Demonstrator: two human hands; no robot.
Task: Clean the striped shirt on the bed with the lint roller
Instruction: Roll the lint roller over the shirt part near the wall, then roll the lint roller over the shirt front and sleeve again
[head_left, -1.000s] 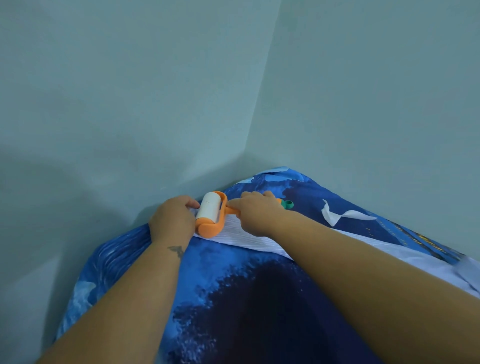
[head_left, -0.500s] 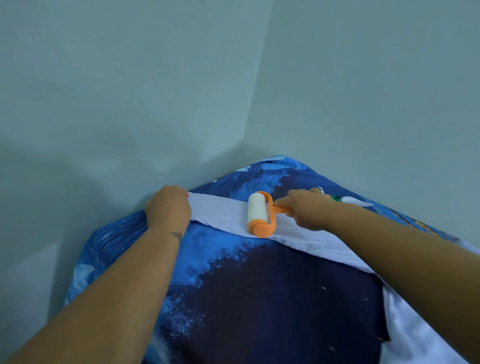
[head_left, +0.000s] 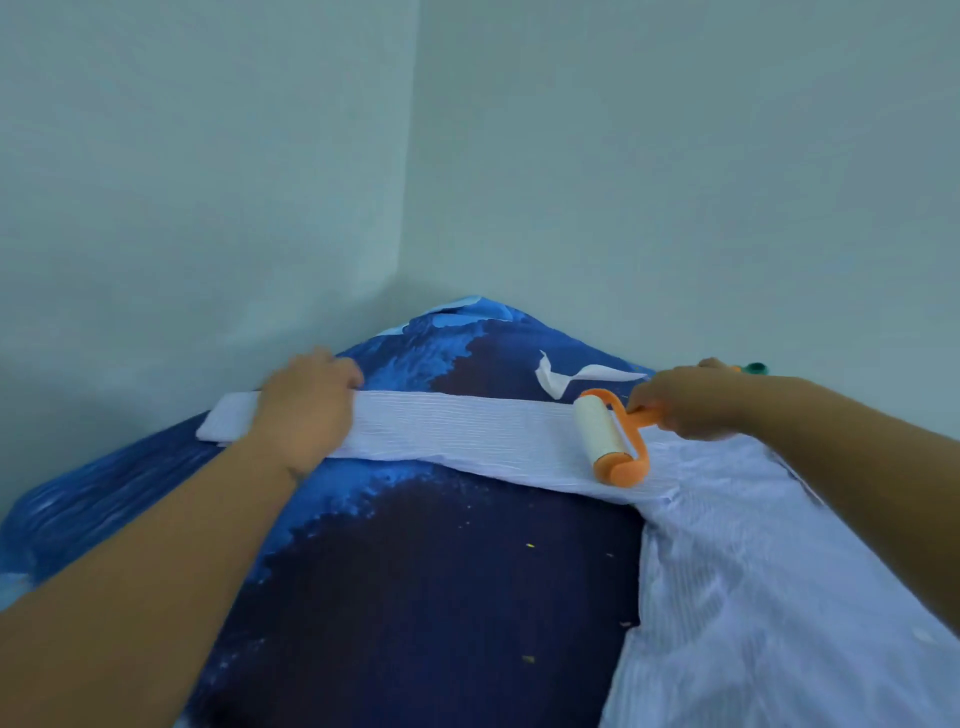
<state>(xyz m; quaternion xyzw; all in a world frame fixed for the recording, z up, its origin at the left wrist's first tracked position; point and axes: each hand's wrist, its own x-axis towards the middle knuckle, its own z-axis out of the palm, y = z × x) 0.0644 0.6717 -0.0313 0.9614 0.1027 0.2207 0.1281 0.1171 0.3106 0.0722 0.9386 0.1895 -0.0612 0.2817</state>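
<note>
1. Where the two pale walls meet in a corner, a bed (head_left: 415, 571) with a blue and dark navy printed cover fills the lower part of the head view.
2. A striped shirt (head_left: 753, 597), white with fine blue lines, lies flat on the right side of the bed, and its long sleeve (head_left: 467, 431) stretches leftward across the cover toward the corner.
3. The left hand (head_left: 306, 410) rests palm down on the sleeve near the cuff, fingers flat and together, pinning the cloth; the cuff end sticks out just past it on the left.
4. The right hand (head_left: 691, 400) is closed around the orange handle of the lint roller (head_left: 610, 439), fingers wrapped over the grip.
5. The roller's white drum sits on the sleeve close to where it joins the shirt body, its axis lying across the sleeve's width.
6. A small green piece (head_left: 754, 368) shows just beyond the right hand; it may be the end of the handle, though the blur makes that hard to tell.
7. A white bird shape (head_left: 558, 379) lies on the cover just behind the roller, apparently part of the print.
8. Small yellowish specks (head_left: 529, 545) dot the dark navy area in front of the sleeve.
</note>
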